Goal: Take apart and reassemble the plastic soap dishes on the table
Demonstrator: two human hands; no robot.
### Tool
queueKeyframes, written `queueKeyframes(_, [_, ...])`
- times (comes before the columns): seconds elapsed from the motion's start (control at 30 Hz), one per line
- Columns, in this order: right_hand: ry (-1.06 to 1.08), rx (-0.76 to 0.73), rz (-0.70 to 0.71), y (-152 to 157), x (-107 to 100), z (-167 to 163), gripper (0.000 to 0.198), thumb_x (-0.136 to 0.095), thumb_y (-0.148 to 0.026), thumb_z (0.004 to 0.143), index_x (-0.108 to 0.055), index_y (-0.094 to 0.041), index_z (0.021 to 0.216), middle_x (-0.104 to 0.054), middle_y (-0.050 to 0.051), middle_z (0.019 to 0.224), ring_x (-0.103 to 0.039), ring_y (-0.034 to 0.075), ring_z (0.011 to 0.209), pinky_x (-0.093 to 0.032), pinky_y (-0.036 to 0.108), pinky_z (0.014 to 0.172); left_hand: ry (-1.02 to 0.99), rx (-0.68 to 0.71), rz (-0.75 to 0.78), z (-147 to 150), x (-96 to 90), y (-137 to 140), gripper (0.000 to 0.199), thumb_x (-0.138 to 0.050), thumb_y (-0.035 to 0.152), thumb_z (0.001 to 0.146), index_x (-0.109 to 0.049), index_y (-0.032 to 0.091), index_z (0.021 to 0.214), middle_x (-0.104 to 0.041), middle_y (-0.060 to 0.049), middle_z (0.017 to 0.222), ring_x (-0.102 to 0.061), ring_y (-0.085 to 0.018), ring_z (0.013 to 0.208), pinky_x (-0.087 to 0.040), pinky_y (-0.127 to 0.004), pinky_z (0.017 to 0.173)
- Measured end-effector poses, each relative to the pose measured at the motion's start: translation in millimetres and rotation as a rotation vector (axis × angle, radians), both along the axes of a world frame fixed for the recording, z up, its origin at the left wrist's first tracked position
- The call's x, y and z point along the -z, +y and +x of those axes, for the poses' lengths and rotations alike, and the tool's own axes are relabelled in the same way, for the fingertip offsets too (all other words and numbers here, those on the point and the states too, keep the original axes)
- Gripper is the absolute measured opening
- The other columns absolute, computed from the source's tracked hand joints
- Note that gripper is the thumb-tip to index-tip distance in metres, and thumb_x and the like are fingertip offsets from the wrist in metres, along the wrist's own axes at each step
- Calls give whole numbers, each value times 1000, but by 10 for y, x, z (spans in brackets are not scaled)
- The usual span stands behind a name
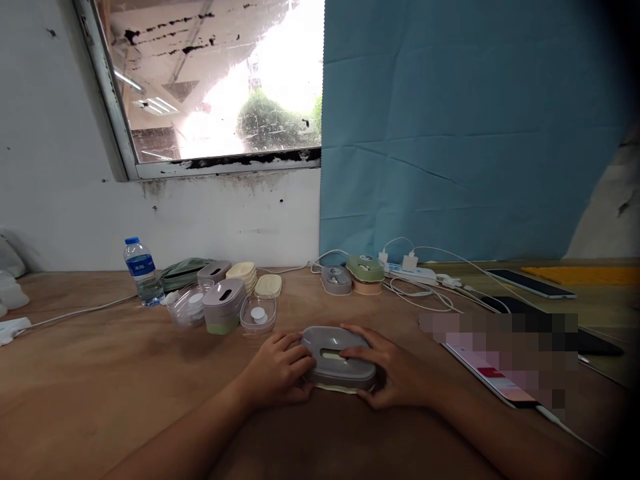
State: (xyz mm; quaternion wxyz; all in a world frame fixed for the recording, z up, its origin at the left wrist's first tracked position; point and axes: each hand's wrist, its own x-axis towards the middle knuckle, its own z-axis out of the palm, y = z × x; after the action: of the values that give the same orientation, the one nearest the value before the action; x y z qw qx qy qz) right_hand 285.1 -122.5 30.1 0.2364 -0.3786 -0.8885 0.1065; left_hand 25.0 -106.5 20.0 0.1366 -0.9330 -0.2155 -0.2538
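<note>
A grey oval plastic lid [345, 370] with a slot in its middle lies on the table in front of me, a cream-coloured piece [330, 387] showing under its near edge. My left hand [283, 367] grips its left end, fingers bent over the rim. On the other end, my right hand [393, 367] is closed around the side, with a finger reaching over the top near the slot. What lies beneath my palms is hidden.
Behind are stacked grey slotted pieces [223, 303], clear plastic covers [259, 315], cream pieces [269, 286] and a water bottle [143, 273]. Assembled boxes [365, 269] stand farther back beside a power strip [413, 272] with loose cables. A lit tablet [493, 380] lies at right.
</note>
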Motion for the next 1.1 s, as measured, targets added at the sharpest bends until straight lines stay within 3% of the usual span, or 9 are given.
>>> queueKeyframes(0.23, [-9,55,38,39,91,6,58,-70,-27,48,-60,-29,105,-32,2,136,-37,33,119,-33,42,97,15,7,-27,-4,-9,1,22,-51,31,75,-55,22,94,-63,-4,93,-48,-23,108,-39,-36,87])
queueKeyframes(0.4, [-56,15,-154,62,58,53,57,-69,-41,57,-56,-34,112,-26,1,140,-34,33,122,-31,44,99,28,41,-167,-57,-117,15,32,-52,38,74,-52,21,101,-60,-4,101,-50,-21,103,-38,-34,89])
queueKeyframes(0.53, [-99,31,-319,36,-38,53,77,-66,-51,60,-34,-38,128,-22,1,142,-28,31,125,-29,45,99,-161,-105,-258,-196,-174,106,28,-43,29,81,-47,20,107,-56,-8,107,-50,-19,99,-39,-34,88])
queueKeyframes(0.7, [-116,12,-335,5,-78,28,94,-66,-53,60,-16,-32,136,-13,3,144,-21,31,128,-24,44,102,-408,-332,-388,-401,-69,360,24,-37,22,82,-42,17,105,-55,-10,104,-50,-21,100,-39,-38,88])
queueKeyframes(0.87, [-76,11,-324,-16,-78,37,85,-58,-50,70,-10,-28,137,-20,5,143,-23,27,128,-24,41,103,-357,-359,-521,-506,21,512,26,-42,15,77,-44,19,102,-61,-6,90,-57,-19,87,-43,-35,80])
queueKeyframes(1.1, [-44,55,-329,-34,-99,25,89,-64,-49,65,-14,-28,136,-26,6,140,-30,28,124,-28,39,100,-404,-349,-499,-511,-8,509,22,-42,13,76,-46,20,96,-62,-2,81,-58,-15,75,-42,-27,70])
